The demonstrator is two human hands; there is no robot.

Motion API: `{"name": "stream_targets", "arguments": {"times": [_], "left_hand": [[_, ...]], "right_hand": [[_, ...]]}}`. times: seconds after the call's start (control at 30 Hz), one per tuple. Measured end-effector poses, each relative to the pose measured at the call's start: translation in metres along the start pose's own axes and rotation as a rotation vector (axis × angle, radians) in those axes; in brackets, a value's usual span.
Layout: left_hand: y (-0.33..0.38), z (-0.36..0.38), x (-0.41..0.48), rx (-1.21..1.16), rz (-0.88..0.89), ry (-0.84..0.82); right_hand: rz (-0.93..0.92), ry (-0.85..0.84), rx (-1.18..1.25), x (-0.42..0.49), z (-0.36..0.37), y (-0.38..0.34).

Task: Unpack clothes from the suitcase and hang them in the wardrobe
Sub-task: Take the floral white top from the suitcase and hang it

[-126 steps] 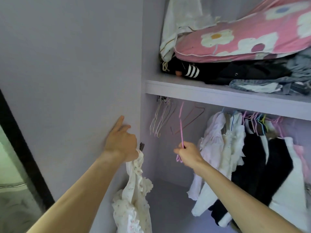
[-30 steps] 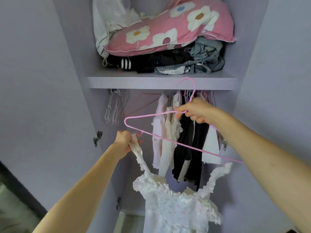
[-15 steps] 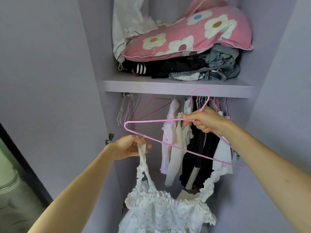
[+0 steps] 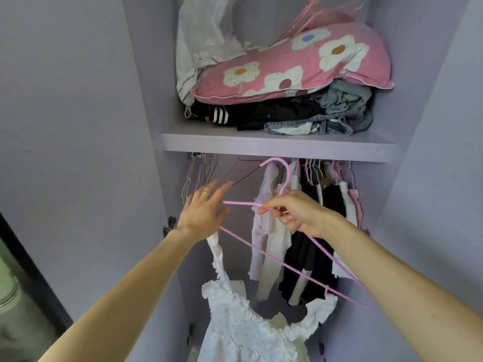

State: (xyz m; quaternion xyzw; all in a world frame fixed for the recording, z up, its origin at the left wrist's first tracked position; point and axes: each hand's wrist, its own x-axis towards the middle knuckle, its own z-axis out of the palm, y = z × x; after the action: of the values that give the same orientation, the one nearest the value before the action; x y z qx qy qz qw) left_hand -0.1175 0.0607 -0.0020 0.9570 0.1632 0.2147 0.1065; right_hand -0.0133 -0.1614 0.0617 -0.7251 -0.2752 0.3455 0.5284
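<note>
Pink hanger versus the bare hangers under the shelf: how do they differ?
The pink hanger is tilted, pinched by the right hand, and carries the white dress; the bare hangers hang under the shelf, carrying nothing. Both are thin wire.

Wardrobe [image 4: 146, 100], upper part: shelf [image 4: 277, 146] w/ pillow [image 4: 295, 66] atop clothes pile [image 4: 274, 116], pile at shelf centre & R. Under shelf: empty hangers [image 4: 198, 173] at L end, hung clothes [image 4: 308, 231] centre to R. In front: hanger [image 4: 261, 249] tilted, low end R, dress [image 4: 243, 333] hanging below it.
</note>
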Motion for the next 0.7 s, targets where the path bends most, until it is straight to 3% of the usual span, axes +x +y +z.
{"name": "stream_targets", "arguments": {"times": [0.1, 0.17, 0.27, 0.33, 0.47, 0.63, 0.7], "left_hand": [[0.008, -0.006, 0.011, 0.075, 0.131, -0.042], [0.004, -0.003, 0.015, 0.090, 0.075, -0.088], [-0.010, 0.003, 0.012, -0.111, -0.104, -0.085], [-0.026, 0.006, 0.013, -0.177, -0.183, -0.071], [-0.051, 0.018, 0.017, -0.238, -0.257, -0.118], [-0.073, 0.030, 0.020, -0.185, -0.278, -0.294], [-0.085, 0.028, 0.022, -0.090, -0.276, -0.286]], "right_hand": [[-0.022, -0.042, -0.062, 0.002, 0.009, -0.006], [-0.071, -0.019, -0.122, 0.005, 0.009, -0.006], [-0.084, 0.030, -0.444, -0.002, -0.004, 0.006], [-0.066, 0.077, -0.532, -0.009, -0.013, 0.021], [-0.029, 0.055, -0.413, -0.019, -0.005, 0.047], [0.062, 0.198, -0.265, -0.004, 0.014, 0.058], [0.111, 0.278, -0.157, 0.007, 0.021, 0.058]]}}
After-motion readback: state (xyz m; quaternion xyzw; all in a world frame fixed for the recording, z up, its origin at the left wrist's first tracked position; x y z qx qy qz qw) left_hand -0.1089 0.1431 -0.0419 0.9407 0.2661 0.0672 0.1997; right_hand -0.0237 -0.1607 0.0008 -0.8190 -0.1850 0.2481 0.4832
